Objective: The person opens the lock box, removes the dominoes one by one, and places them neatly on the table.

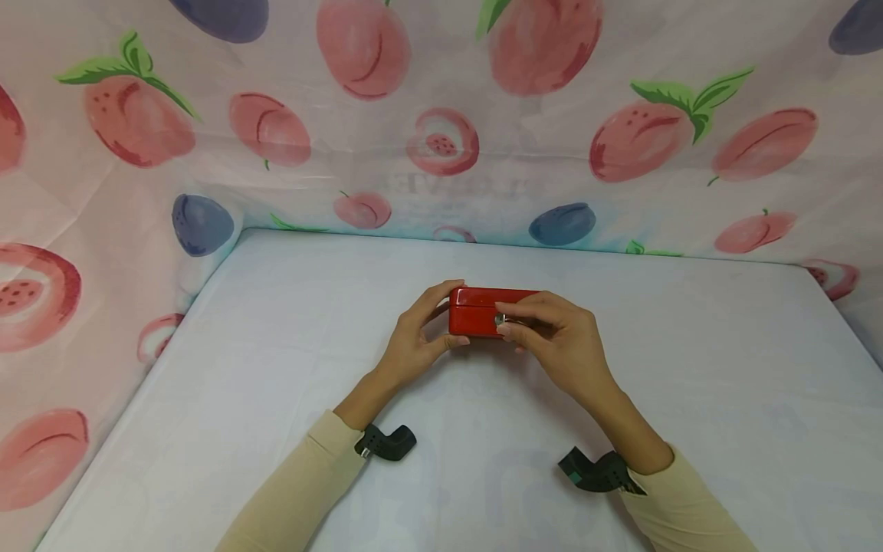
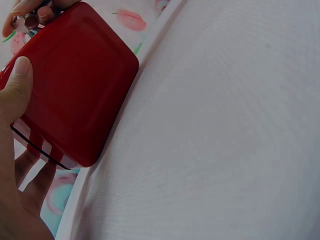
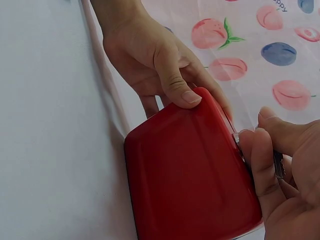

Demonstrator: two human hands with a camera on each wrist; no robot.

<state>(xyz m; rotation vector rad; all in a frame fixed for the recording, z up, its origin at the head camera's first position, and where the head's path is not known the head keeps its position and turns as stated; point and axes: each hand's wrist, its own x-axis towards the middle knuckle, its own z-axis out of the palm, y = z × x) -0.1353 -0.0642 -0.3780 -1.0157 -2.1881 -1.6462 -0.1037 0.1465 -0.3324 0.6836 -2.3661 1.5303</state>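
Observation:
A small red metal lock box [image 1: 472,322] stands on the white table, its seamed lock side turned up toward the head camera. My left hand [image 1: 407,349] grips its left end, thumb on the near broad face and fingers behind. With thumb and fingertips, my right hand [image 1: 569,345] pinches a key at the silver lock [image 3: 236,138]. Another key [image 3: 279,165] hangs below those fingers in the right wrist view. From the left wrist, the broad red face of the box shows, with shiny metal [image 2: 26,24] between the right fingertips. The pinched key's tip is hidden.
A white cloth [image 1: 310,330] covers the table. Behind and at the left hangs a pale curtain [image 1: 524,146] printed with peaches and blue fruit. Black wrist mounts [image 1: 389,443] sit on both forearms, by the beige sleeves.

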